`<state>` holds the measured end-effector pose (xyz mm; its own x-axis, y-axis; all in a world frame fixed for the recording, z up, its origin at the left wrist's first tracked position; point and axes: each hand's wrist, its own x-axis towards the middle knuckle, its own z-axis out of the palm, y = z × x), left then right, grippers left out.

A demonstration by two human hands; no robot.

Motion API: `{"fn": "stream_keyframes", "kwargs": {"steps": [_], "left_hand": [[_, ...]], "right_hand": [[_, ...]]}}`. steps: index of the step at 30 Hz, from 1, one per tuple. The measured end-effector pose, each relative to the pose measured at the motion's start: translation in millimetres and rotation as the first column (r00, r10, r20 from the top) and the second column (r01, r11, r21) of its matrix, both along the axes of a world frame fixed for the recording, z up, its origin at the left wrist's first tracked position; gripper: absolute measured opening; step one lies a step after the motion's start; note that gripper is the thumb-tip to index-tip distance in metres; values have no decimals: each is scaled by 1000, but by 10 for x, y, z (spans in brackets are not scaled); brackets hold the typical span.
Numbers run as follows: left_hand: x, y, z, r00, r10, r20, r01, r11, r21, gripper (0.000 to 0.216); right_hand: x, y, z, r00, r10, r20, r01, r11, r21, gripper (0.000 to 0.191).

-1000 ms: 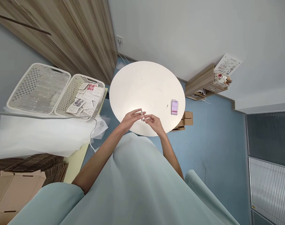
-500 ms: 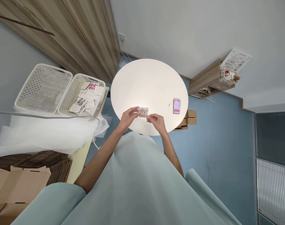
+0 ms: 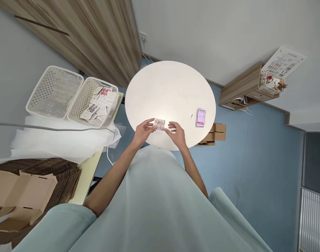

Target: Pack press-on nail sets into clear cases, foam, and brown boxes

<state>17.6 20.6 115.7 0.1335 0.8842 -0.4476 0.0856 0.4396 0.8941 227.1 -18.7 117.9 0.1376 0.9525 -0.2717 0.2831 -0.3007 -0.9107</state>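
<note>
A small clear plastic tray [image 3: 159, 124] with rows of small, shiny, pale pieces is over the near part of the round white table [image 3: 170, 84]. My left hand [image 3: 143, 132] grips its left edge between thumb and fingers. To the right, my right hand [image 3: 177, 134] has its thumb and fingers apart, the thumb tip close to the tray's lower right corner. Whether that thumb touches the tray I cannot tell. What the pieces are is too small to make out.
A phone with a blurred screen [image 3: 201, 118] lies on the table's right side. At left, one white basket [image 3: 33, 101] holds clear plastic packaging, another [image 3: 75, 105] printed cards. White sheets [image 3: 57, 140] and folded cardboard boxes [image 3: 36, 192] lie below them. Brown cartons [image 3: 219, 132] stand beyond the table.
My right thumb and fingers have opened and come away from the tray's right side. The tray has tilted slightly and shifted a little left in my left hand. The view has shifted slightly.
</note>
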Motion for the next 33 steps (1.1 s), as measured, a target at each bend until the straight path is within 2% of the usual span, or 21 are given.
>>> {"fn": "stream_keyframes", "kwargs": {"steps": [3, 7, 11, 15, 18, 21, 26, 30, 33], "left_hand": [[13, -104, -65, 999, 32, 20, -32, 999, -34, 86], [-1, -308, -97, 995, 93, 36, -90, 993, -80, 86], [-83, -514, -100, 986, 168, 4, -167, 980, -105, 85], [-255, -634, -169, 972, 235, -22, -236, 964, -125, 83], [-420, -622, -267, 956, 281, -81, -289, 948, -133, 74], [-596, -516, -363, 938, 324, -124, -338, 934, -120, 64], [-890, -242, -459, 931, 361, -60, -365, 927, -89, 55], [-1101, -40, -494, 932, 363, -9, -363, 928, -88, 48], [-1244, 82, -494, 928, 371, 26, -367, 925, -97, 46]], "right_hand": [[-10, 52, 0, 964, 183, 194, -212, 966, 145, 72], [-80, 148, -96, 846, 440, 301, -496, 858, 138, 78], [-192, 198, -236, 744, 595, 304, -647, 755, 107, 80], [-384, 212, -371, 681, 658, 322, -715, 691, 100, 81], [-576, 239, -514, 673, 648, 358, -712, 698, 75, 80], [-754, 296, -686, 684, 601, 414, -666, 746, 17, 82], [-948, 387, -890, 675, 563, 476, -595, 798, -100, 84], [-1047, 415, -877, 687, 514, 514, -532, 837, -125, 80], [-1113, 427, -739, 694, 455, 558, -484, 868, -106, 58]]}}
